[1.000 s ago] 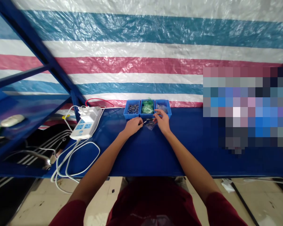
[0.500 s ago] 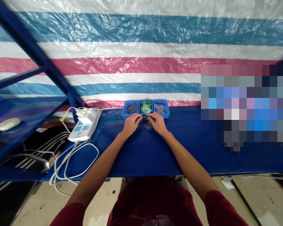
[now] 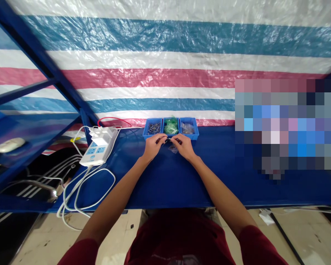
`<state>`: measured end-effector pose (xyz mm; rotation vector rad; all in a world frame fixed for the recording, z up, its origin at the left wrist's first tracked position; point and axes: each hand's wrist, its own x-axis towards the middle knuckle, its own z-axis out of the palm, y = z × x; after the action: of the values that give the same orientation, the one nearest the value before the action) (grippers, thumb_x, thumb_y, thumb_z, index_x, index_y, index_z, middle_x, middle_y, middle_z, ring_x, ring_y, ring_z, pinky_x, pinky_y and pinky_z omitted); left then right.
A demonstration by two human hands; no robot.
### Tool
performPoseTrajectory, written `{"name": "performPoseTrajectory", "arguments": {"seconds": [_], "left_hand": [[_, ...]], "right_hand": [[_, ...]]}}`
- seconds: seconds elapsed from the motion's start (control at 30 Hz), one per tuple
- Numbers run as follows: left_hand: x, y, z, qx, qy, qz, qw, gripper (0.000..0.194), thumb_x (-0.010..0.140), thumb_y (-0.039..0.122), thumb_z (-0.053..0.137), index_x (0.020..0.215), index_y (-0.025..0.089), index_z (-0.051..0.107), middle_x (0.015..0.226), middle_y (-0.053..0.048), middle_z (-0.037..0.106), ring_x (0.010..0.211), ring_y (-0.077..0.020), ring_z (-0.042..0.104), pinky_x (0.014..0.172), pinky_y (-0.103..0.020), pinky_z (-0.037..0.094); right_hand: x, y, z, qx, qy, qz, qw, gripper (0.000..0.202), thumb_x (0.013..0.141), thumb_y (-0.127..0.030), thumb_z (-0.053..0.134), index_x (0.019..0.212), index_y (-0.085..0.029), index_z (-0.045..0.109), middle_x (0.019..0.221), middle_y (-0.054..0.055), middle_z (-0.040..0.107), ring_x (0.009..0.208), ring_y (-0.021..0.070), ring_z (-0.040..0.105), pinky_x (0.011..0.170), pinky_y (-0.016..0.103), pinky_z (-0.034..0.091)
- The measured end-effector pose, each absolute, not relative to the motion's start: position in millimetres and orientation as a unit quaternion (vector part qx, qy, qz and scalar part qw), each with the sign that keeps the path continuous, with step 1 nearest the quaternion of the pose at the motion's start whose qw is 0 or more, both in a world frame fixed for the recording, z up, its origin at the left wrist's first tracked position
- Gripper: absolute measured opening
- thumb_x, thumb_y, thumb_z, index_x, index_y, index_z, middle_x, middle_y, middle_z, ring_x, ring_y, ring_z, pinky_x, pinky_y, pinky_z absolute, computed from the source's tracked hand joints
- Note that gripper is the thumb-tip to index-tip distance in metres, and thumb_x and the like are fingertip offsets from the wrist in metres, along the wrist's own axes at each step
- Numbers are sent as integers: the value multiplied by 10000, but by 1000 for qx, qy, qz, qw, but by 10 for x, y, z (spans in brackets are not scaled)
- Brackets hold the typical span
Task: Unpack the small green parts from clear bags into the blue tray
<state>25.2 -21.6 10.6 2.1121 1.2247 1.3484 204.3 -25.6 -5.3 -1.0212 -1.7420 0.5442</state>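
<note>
Over the blue table [image 3: 165, 180], my left hand [image 3: 153, 145] is closed in a pinch, its fingertips pointing at the other hand. Facing it, my right hand [image 3: 184, 146] pinches too. A small slim part, dark with a shiny spot, shows between the two sets of fingertips; its kind is too small to tell. Just beneath the right fingers lies a small clear plastic bag [image 3: 173, 148] with tiny pieces in it. Right behind the hands stand three joined blue bins: the left bin [image 3: 148, 133] holds metal screw-like pieces, the middle a green plastic bag [image 3: 171, 127], the right clear bags [image 3: 187, 128].
A white power strip [image 3: 95, 154] with plugs sits left on the table, its white cable [image 3: 110, 191] looping over the front edge. Blue frame bars [image 3: 60, 90] rise at the left. Striped plastic sheeting [image 3: 154, 59] hangs behind. A pixelated area covers the right.
My fingertips have drawn slightly closer together, and less of the small dark part shows between them. The bins and table things stay put.
</note>
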Motion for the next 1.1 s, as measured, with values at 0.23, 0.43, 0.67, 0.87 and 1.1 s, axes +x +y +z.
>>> {"name": "performPoseTrajectory", "arguments": {"seconds": [0.23, 0.43, 0.67, 0.87, 1.1], "left_hand": [[263, -206, 81, 763, 429, 457, 157, 309, 899, 442, 548, 841, 169, 681, 793, -40, 700, 676, -143, 601, 658, -249, 461], [250, -221, 125, 783, 430, 421, 159, 377, 931, 442, 480, 718, 168, 626, 655, -6, 624, 615, -124, 547, 646, -240, 425], [250, -220, 124, 755, 435, 444, 211, 438, 909, 475, 510, 602, 171, 584, 517, 20, 548, 510, -107, 508, 576, -233, 413], [302, -212, 99, 694, 426, 520, 256, 319, 825, 481, 633, 819, 171, 708, 832, -53, 726, 737, -174, 649, 694, -285, 517], [308, -208, 93, 677, 391, 522, 342, 313, 890, 447, 559, 921, 149, 652, 870, -73, 712, 782, -167, 665, 744, -284, 533]], "right_hand": [[2044, -250, -53, -425, -717, 227, 505, 364, 916, -487, 510, 770, -207, 692, 719, 32, 620, 650, 160, 559, 643, 281, 442], [2055, -252, -60, -416, -722, 198, 517, 276, 914, -419, 539, 891, -201, 707, 787, 43, 629, 663, 155, 563, 656, 277, 451], [2031, -270, -48, -416, -729, 194, 508, 311, 933, -440, 500, 827, -214, 686, 789, 43, 641, 690, 162, 565, 680, 279, 455], [2015, -261, -60, -426, -725, 204, 501, 386, 939, -489, 458, 783, -213, 679, 750, 44, 650, 677, 169, 564, 683, 286, 446], [2030, -250, -56, -455, -715, 187, 497, 488, 947, -532, 403, 711, -195, 667, 641, 31, 621, 604, 161, 551, 632, 276, 414]]}}
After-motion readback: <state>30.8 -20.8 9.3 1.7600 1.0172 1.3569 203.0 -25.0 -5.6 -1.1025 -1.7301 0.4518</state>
